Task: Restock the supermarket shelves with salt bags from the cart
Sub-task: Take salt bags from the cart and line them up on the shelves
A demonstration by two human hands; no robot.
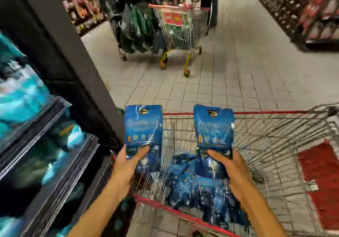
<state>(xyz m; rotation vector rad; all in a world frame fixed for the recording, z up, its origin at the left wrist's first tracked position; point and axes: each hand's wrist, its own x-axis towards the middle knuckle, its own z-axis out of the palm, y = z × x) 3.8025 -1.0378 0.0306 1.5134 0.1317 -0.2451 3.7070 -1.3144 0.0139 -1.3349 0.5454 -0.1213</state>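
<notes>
**Two salt bags held upright above the cart**

The shelves (36,126) stand at the left, blurred, stocked with teal packs. The wire cart (275,145) sits directly ahead, a pile of blue salt bags (201,191) lying in its basket. The left hand (126,165) grips the lower end of one salt bag (143,126), thumb across its front. The right hand (233,169) grips a second salt bag (213,132) likewise. Both bags stand upright, apart.

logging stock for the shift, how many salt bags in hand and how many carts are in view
Salt bags in hand: 2, the left bag and the right bag
Carts: 2, the near cart and the far cart
Total: 4
</notes>
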